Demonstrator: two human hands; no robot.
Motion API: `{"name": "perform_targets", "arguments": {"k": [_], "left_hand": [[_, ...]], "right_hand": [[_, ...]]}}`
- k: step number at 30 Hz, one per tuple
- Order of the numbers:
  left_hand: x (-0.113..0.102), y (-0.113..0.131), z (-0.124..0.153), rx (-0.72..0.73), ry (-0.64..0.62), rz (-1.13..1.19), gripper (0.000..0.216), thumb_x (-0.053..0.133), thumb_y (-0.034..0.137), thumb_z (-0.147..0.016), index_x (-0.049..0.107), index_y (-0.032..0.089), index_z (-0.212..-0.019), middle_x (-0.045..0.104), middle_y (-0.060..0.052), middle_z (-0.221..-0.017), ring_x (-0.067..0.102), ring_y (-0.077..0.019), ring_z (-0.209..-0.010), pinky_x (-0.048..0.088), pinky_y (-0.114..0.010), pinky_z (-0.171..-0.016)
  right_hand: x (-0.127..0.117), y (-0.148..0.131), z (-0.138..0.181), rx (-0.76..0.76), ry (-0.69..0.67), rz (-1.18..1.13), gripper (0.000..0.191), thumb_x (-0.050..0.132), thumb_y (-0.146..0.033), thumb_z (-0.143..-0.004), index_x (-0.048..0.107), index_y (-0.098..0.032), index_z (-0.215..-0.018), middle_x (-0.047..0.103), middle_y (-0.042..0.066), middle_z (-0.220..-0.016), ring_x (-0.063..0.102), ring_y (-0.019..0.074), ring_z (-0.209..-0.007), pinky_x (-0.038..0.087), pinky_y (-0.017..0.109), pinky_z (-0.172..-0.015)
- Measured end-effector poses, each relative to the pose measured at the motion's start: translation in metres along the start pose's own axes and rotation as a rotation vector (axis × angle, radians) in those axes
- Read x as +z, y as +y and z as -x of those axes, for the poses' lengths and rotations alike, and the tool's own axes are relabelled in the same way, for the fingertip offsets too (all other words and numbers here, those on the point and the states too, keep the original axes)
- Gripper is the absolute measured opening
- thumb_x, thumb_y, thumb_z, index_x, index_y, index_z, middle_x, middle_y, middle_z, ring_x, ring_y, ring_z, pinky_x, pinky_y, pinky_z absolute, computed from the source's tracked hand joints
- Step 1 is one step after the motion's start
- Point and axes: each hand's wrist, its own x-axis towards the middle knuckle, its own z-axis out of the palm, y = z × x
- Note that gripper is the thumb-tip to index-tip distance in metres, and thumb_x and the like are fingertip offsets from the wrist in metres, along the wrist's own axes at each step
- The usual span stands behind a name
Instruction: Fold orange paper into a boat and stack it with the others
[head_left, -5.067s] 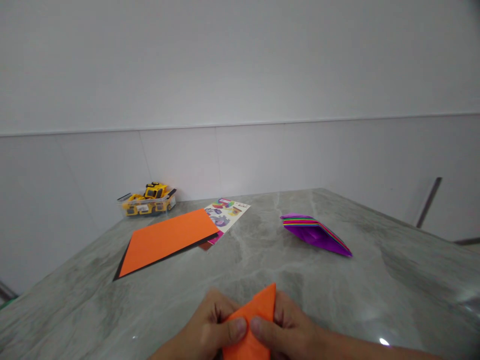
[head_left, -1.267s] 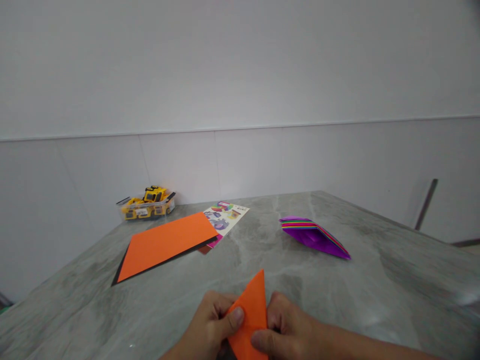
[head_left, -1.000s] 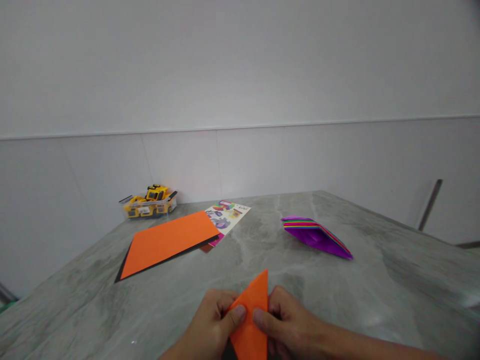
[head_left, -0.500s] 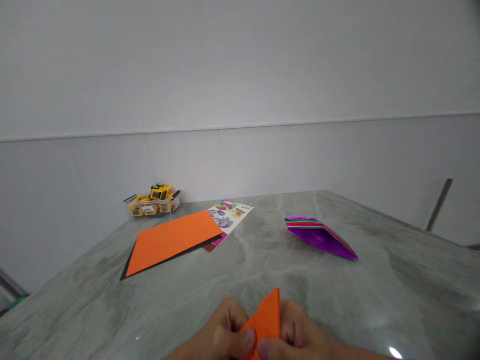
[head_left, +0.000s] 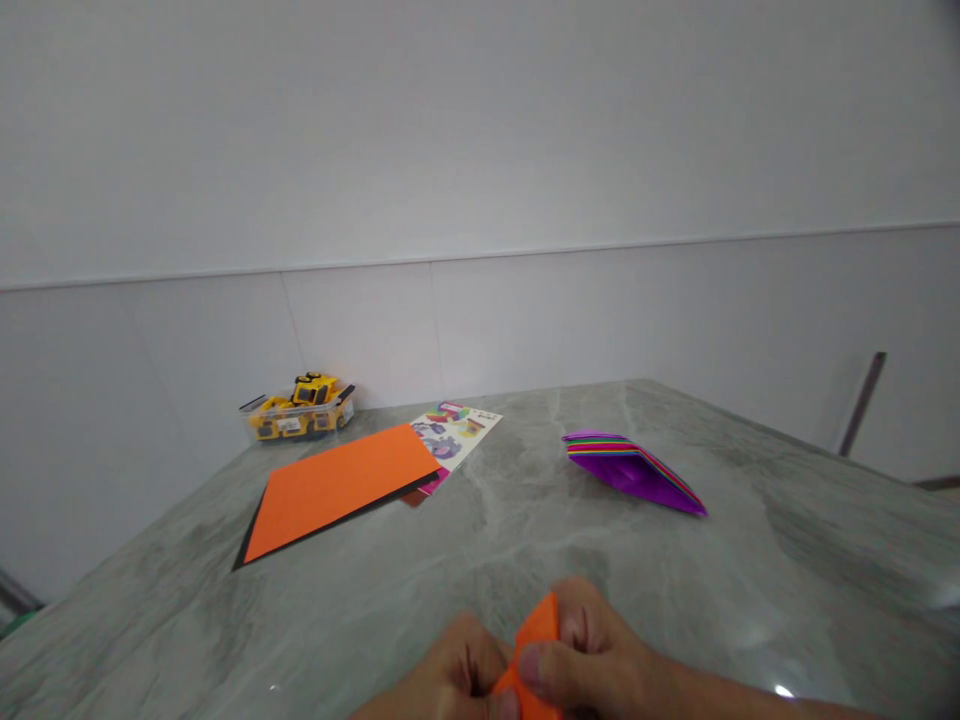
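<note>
A folded piece of orange paper (head_left: 538,622) is held up between my two hands at the bottom of the head view. My left hand (head_left: 459,668) pinches its lower left side, with the thumb low at the frame's edge. Around the upper right part of the paper, my right hand (head_left: 592,655) is closed, its thumb pressed on the near face. Fingers cover much of the fold, and its lower end runs toward the bottom edge of the picture.
On the grey marbled table (head_left: 510,540) lie orange sheets over black ones (head_left: 341,490), partly covering a printed leaflet (head_left: 457,435). A folded purple paper stack with rainbow edges (head_left: 630,470) sits to the right. A clear box of yellow toy vehicles (head_left: 300,410) stands near the wall.
My right hand has moved up along the orange paper, its thumb now higher on the face. My left hand has dropped slightly lower. The view has shifted a little.
</note>
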Motion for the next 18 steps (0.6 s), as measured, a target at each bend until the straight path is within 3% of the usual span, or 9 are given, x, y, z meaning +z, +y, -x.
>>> {"name": "perform_targets", "arguments": {"k": [2, 6, 9, 16, 18], "left_hand": [[0.001, 0.002, -0.001, 0.019, 0.010, -0.003, 0.067, 0.052, 0.078, -0.068, 0.029, 0.021, -0.042, 0.024, 0.004, -0.042, 0.018, -0.0081, -0.041, 0.012, -0.029, -0.046], [-0.007, 0.008, 0.000, 0.108, 0.183, -0.052, 0.062, 0.051, 0.072, -0.075, 0.033, 0.019, -0.047, 0.028, 0.003, -0.049, 0.021, -0.0099, -0.049, 0.015, -0.029, -0.050], [-0.014, 0.010, 0.003, 0.100, 0.183, -0.106, 0.060, 0.050, 0.070, -0.077, 0.034, 0.019, -0.049, 0.029, 0.003, -0.052, 0.022, -0.0101, -0.050, 0.015, -0.029, -0.051], [0.004, 0.011, 0.001, 0.035, 0.007, 0.009, 0.067, 0.053, 0.077, -0.068, 0.029, 0.020, -0.042, 0.025, 0.005, -0.042, 0.017, -0.0070, -0.040, 0.011, -0.029, -0.046], [0.013, 0.007, -0.003, 0.001, 0.022, 0.068, 0.071, 0.057, 0.080, -0.061, 0.027, 0.020, -0.038, 0.026, 0.004, -0.039, 0.018, -0.0060, -0.038, 0.011, -0.028, -0.045]], "right_hand": [[-0.002, -0.001, -0.001, 0.014, 0.037, 0.009, 0.064, 0.058, -0.069, -0.075, 0.039, -0.016, -0.043, 0.037, -0.005, -0.039, 0.031, 0.0016, -0.034, 0.018, 0.016, -0.033], [-0.012, 0.002, -0.008, 0.093, 0.230, 0.107, 0.072, 0.043, -0.078, -0.077, 0.041, -0.017, -0.039, 0.033, -0.006, -0.030, 0.026, 0.0024, -0.023, 0.012, 0.018, -0.025], [-0.017, 0.002, -0.011, 0.112, 0.282, 0.169, 0.073, 0.040, -0.079, -0.077, 0.041, -0.018, -0.037, 0.029, -0.006, -0.027, 0.023, 0.0027, -0.022, 0.011, 0.018, -0.025], [-0.004, -0.012, -0.002, 0.110, 0.114, -0.114, 0.067, 0.047, -0.068, -0.077, 0.043, -0.019, -0.033, 0.032, -0.004, -0.025, 0.023, 0.0039, -0.020, 0.011, 0.020, -0.024], [-0.003, -0.012, -0.002, 0.080, 0.103, -0.185, 0.067, 0.048, -0.065, -0.077, 0.037, -0.020, -0.029, 0.030, -0.004, -0.023, 0.022, 0.0041, -0.019, 0.013, 0.020, -0.024]]}}
